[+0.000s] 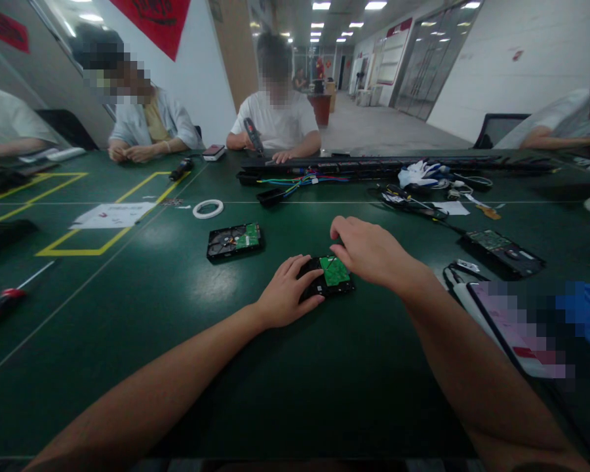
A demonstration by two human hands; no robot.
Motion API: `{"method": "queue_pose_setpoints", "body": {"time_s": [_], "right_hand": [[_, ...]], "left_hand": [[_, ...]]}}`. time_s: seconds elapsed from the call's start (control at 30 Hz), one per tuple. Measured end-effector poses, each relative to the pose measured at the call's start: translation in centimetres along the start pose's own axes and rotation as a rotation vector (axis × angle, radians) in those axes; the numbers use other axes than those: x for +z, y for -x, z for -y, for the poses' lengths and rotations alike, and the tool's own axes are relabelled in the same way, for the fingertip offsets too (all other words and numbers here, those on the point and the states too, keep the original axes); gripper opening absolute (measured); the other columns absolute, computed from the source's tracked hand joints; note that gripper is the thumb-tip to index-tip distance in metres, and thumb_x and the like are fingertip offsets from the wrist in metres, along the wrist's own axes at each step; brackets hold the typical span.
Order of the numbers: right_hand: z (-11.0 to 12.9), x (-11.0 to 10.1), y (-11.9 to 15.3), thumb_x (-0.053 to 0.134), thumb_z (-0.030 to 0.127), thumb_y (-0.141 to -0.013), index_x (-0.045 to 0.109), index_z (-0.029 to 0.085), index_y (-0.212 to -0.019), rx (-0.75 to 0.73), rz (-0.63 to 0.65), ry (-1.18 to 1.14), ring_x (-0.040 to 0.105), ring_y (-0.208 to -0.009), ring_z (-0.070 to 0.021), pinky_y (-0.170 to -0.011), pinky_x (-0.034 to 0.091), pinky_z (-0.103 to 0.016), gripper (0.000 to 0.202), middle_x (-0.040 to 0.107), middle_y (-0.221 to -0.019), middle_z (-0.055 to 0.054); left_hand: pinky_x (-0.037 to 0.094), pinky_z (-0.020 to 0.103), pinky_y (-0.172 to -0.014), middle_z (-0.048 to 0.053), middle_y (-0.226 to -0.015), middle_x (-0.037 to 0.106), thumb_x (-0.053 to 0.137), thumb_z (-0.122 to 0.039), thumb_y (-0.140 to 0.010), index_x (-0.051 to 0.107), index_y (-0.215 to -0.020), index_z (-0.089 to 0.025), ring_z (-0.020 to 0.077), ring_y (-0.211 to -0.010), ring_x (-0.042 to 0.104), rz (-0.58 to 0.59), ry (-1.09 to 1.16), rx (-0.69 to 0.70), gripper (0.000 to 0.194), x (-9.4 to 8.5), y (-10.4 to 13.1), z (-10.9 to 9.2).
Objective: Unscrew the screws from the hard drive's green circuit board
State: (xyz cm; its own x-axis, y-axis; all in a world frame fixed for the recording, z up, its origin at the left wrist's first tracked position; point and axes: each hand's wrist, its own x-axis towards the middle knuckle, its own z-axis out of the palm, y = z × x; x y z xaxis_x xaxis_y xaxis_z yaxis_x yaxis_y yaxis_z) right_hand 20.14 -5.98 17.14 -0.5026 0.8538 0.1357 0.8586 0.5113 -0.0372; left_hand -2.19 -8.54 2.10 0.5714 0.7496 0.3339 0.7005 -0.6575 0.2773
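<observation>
A hard drive [335, 274] with a green circuit board lies on the green table in front of me. My left hand [289, 292] rests across its left side, fingers over the black casing and thumb along the near edge, gripping it against the table. Over the board's upper right, my right hand [361, 249] is curled with thumb and forefinger brought close together. A thin dark tip seems to point from those fingers down to the board, but its kind is hidden by the hand. A second hard drive [235, 240] sits apart to the left, board side up.
A white tape ring [208, 209] and a paper sheet [112, 215] lie left, with a red-black screwdriver [2, 308] nearer. At right are another drive [501, 252], a phone-like device [516, 334] and cables. Long black strips with wires [373, 164] cross the back, where co-workers sit.
</observation>
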Motion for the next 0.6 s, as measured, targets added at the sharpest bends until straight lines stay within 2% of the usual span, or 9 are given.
{"method": "queue_pose_setpoints", "body": {"time_s": [0.2,0.37,0.6], "right_hand": [[-0.4,0.7,-0.1,0.059,0.013,-0.095,0.058,0.018,-0.121,-0.108,-0.031,-0.131,0.069,-0.105,-0.0274,-0.087,0.05,-0.038,0.027,0.07,-0.123,-0.014],[-0.7,0.9,-0.2,0.059,0.012,-0.091,0.055,0.018,-0.124,-0.134,-0.031,-0.23,0.068,-0.109,-0.0292,-0.092,0.049,-0.041,0.034,0.07,-0.124,-0.014],[-0.8,1.3,-0.5,0.051,0.013,-0.091,0.053,0.017,-0.122,-0.19,-0.052,-0.303,0.065,-0.106,-0.0277,-0.092,0.048,-0.04,0.032,0.068,-0.119,-0.015]], "left_hand": [[0.037,0.065,-0.127,0.015,-0.168,0.038,0.069,-0.051,-0.101,0.056,-0.154,-0.027,0.0412,-0.156,0.036,0.009,0.003,-0.006,0.06,-0.2,0.0,-0.1],[0.036,0.065,-0.127,0.015,-0.168,0.038,0.069,-0.052,-0.101,0.057,-0.153,-0.027,0.0416,-0.156,0.036,0.016,0.003,-0.012,0.059,-0.3,0.0,-0.2],[0.035,0.065,-0.128,0.014,-0.168,0.038,0.069,-0.052,-0.101,0.056,-0.154,-0.028,0.041,-0.156,0.036,0.002,0.013,-0.009,0.059,-0.1,0.0,-0.1]]}}
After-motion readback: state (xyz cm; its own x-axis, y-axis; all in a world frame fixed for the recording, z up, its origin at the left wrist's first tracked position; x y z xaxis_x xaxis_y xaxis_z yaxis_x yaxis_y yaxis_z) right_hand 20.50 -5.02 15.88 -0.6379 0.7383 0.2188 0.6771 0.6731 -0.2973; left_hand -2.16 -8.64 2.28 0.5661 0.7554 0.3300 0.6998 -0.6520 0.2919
